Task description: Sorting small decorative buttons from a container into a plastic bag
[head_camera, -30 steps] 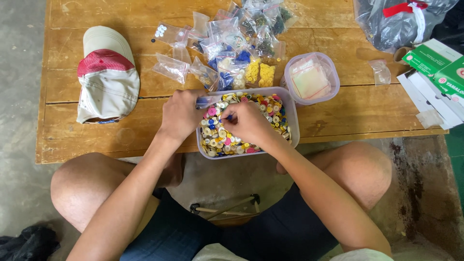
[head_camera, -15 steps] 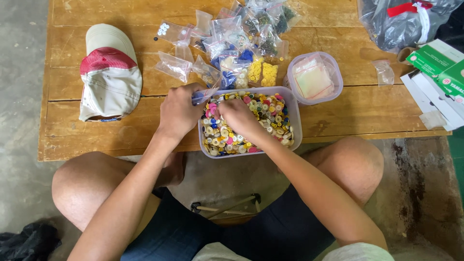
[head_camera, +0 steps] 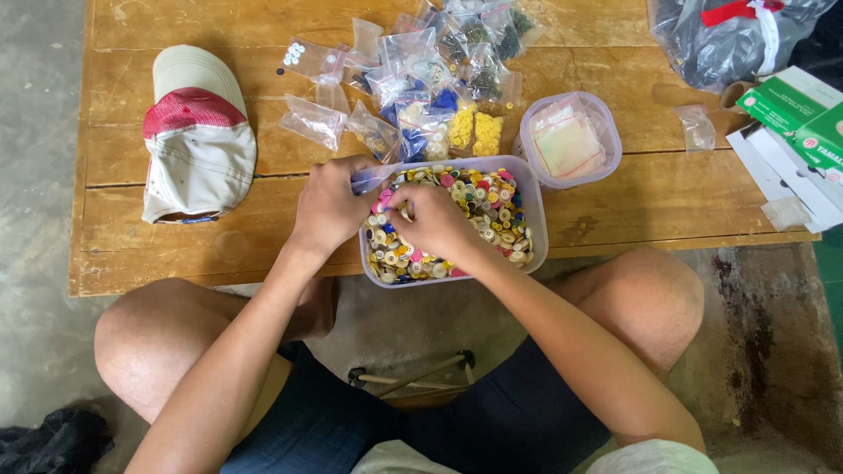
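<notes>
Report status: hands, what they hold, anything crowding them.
Left hand pinches a small clear bag at the tub's rim. Right hand down among the mixed buttons. Filled bags crowd behind the tub.

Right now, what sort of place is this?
Likely an informal home or small-shop sorting spot: a worn wooden table on bare concrete, a tub of mixed buttons, and many small clear bags of sorted ones.

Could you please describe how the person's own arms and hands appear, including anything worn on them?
Both arms are bare along their visible length. The left hand and right hand wear no gloves, and no rings, watch or bracelets are visible. Pale fabric shows near the right shoulder.
</notes>
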